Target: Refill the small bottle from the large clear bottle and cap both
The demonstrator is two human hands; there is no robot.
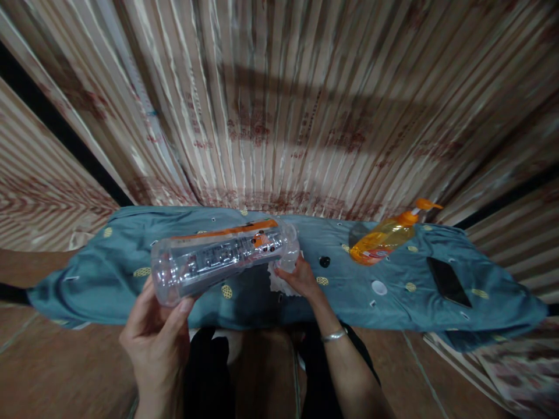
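A clear plastic bottle (220,256) with orange and black print lies almost level above the cloth-covered table. My left hand (159,331) is closed around its wider left end from below. At the narrower right end is my right hand (300,276), closed on a crumpled white tissue (280,283). Its fingers are close to the bottle's mouth; I cannot tell whether they touch it. A small round black piece (324,262) rests on the cloth just right of my right hand.
Farther right on the teal patterned cloth (253,308) stands an orange pump bottle (384,238). Near it are a flat white disc (379,287) and a dark phone (449,282). A striped curtain (271,116) hangs behind the table, with dark poles at the sides.
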